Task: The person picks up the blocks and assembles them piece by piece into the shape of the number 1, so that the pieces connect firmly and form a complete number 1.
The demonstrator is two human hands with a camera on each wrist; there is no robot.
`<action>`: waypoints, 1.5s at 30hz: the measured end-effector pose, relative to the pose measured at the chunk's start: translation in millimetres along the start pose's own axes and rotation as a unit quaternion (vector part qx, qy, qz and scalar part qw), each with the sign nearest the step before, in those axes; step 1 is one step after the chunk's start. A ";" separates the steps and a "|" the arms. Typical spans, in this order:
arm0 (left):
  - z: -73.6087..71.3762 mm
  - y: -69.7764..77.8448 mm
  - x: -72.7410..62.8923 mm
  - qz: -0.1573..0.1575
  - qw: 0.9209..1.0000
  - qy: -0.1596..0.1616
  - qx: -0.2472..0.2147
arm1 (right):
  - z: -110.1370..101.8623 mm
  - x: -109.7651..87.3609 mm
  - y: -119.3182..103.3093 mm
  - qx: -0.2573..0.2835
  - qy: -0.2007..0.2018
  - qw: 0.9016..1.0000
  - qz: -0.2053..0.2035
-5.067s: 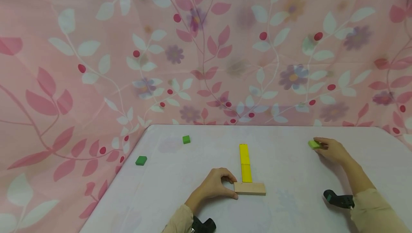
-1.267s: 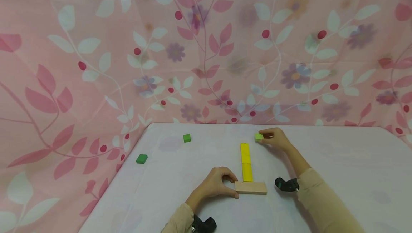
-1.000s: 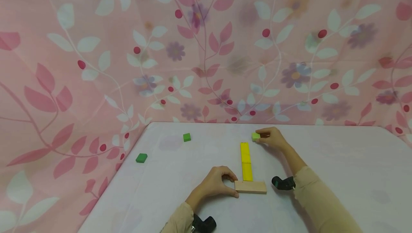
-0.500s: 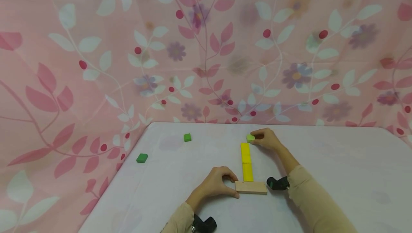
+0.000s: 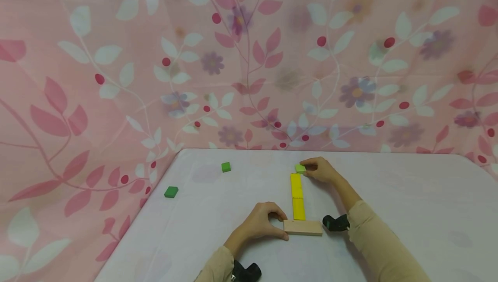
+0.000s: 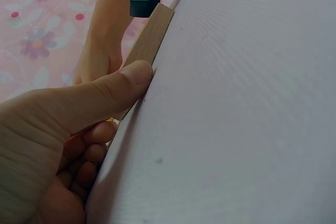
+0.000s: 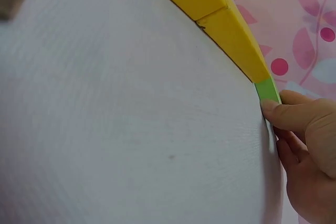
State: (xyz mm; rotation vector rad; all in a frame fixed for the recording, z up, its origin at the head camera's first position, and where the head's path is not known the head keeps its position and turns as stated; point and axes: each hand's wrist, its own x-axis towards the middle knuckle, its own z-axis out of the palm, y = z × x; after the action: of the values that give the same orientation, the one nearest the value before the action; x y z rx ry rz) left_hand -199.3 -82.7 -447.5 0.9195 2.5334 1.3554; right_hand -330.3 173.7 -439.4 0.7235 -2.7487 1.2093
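My left hand (image 5: 262,222) holds the left end of a plain wooden block (image 5: 302,227), thumb at the near side and fingers at the far side. From the block's far edge two yellow blocks (image 5: 297,196) run end to end in a line away from me. At the far end of that line, a small light green block (image 5: 300,168) is pinched between the thumb and fingers of my right hand (image 5: 321,171). In the right wrist view the green block (image 7: 267,91) meets the end of the yellow piece, the thumb on its near side.
Two more green blocks lie to the left: a square one (image 5: 226,167) near the back and a darker one (image 5: 171,192) closer to the left edge. A white cloth covers the table (image 5: 408,195). A pink floral curtain (image 5: 249,57) hangs right behind it.
My right hand has carried the light green block leftward from the right side of the table to the far end of the yellow line. The left hand has stayed on the wooden block.
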 end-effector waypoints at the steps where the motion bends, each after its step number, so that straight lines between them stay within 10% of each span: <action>1: 0.0 0.3 0.1 -0.001 1.000 0.000 0.000 | -0.1 -0.2 0.3 0.003 -0.003 1.000 -0.004; 45: -0.1 -0.7 0.4 0.009 1.000 -0.005 0.008 | -1.2 -3.1 7.6 0.004 -0.054 0.998 -0.038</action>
State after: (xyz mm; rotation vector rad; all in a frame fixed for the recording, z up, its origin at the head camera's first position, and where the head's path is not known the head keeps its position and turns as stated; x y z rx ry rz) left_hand -200.0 -82.9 -447.9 0.9527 2.5389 1.3348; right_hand -331.1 180.2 -444.4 0.9105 -2.7748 1.2019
